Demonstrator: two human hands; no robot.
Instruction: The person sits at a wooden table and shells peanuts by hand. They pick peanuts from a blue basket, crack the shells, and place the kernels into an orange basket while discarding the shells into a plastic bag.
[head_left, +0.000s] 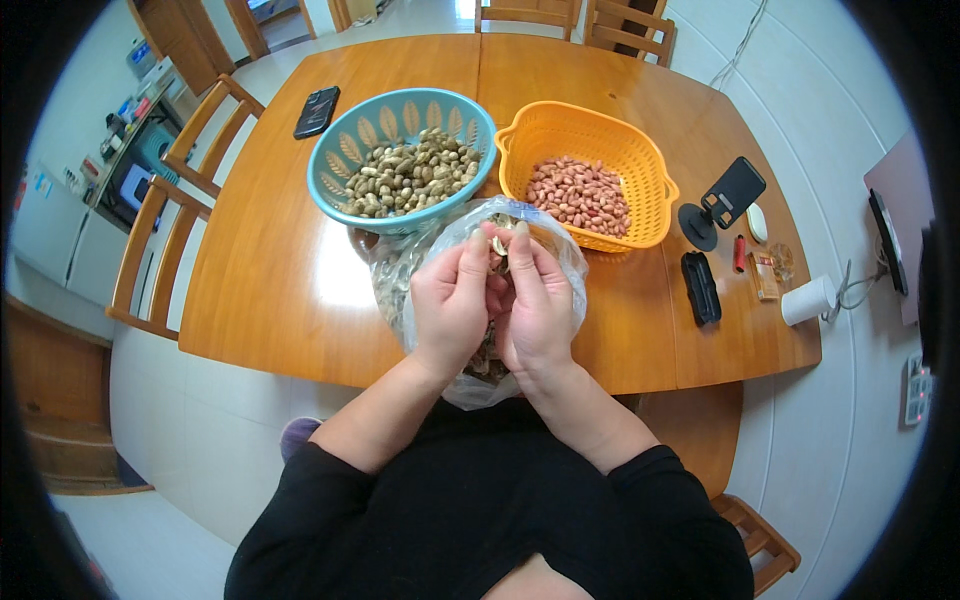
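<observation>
Over a clear plastic bag (390, 274) of peanut shells, my left hand (454, 292) and my right hand (538, 300) meet. Between the fingertips and thumbs of both is a cracked peanut (498, 247), its pale shell split and a reddish kernel partly showing. Behind the bag to the left, a blue plastic basin (322, 161) holds unshelled peanuts (412, 172). To its right, an orange plastic basket (645, 176) contains pink-skinned peanut kernels (577, 193). My curled lower fingers are partly hidden by my palms.
A wooden table (255, 247) carries everything. At far left lies a black smartphone (316, 112). On the right are a phone on a stand (733, 193), a black case (701, 289), a red lighter (739, 253), a small box (763, 276) and a white cylinder (808, 300). Wooden chairs (161, 255) flank the table.
</observation>
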